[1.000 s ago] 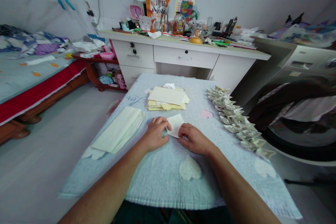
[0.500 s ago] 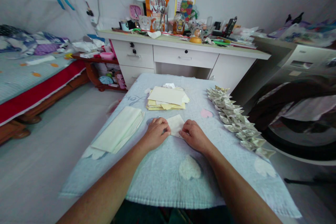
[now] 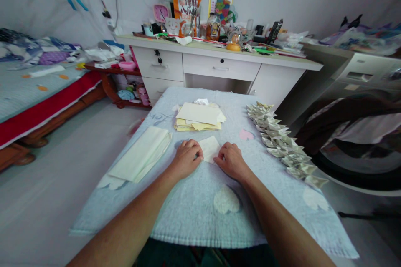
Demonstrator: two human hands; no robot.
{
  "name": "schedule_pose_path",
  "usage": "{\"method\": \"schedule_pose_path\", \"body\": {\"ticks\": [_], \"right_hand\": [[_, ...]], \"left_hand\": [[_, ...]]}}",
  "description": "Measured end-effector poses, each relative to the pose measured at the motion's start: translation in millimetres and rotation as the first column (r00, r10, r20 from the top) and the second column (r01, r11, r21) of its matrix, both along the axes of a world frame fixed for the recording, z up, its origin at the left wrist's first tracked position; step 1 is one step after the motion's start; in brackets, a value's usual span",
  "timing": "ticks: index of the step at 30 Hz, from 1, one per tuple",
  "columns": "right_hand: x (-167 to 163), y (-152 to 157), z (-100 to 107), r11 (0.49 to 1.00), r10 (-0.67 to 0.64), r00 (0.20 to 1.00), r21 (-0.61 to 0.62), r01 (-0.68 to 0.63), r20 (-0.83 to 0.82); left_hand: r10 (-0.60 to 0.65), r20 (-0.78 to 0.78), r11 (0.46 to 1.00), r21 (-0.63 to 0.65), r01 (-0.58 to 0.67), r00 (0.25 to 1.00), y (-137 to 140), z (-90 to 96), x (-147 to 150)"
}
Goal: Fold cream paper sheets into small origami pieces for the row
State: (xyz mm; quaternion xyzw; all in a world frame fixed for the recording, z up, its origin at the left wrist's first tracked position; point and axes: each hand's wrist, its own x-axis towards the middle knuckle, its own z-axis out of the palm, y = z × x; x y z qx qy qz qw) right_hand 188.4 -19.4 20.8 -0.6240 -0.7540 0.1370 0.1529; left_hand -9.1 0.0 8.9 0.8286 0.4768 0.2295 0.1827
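A small cream sheet of paper [image 3: 210, 149] lies on the cloth-covered table [image 3: 188, 212], between my two hands. My left hand [image 3: 188, 156] has its curled fingers closed on the sheet's left corner. On the opposite corner, my right hand [image 3: 231, 159] pinches the paper, thumb toward the middle. Behind the sheet rests a stack of cream and yellow paper [image 3: 200, 114]. To the left is a folded bundle of larger pale paper [image 3: 140, 154]. Rows of folded paper boats [image 3: 282, 146], pointed at their ends, run along the table's right side.
A white desk [image 3: 219, 66] crowded with jars and packets stands beyond the table. At the left are a bed [image 3: 46, 104] and a small wooden shelf [image 3: 109, 71]. A washing machine [image 3: 360, 91] with cloth in its open door stands close on the right.
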Motion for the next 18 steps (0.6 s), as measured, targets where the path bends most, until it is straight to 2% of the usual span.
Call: {"method": "schedule_pose_path", "body": {"ticks": [18], "right_hand": [[-1.6,0.9,0.3,0.999,-0.034,0.998,-0.028,0.035,0.054]], "left_hand": [[0.022,-0.019,1.0,-0.006,-0.022,1.0,0.5,-2.9,1.2]]}}
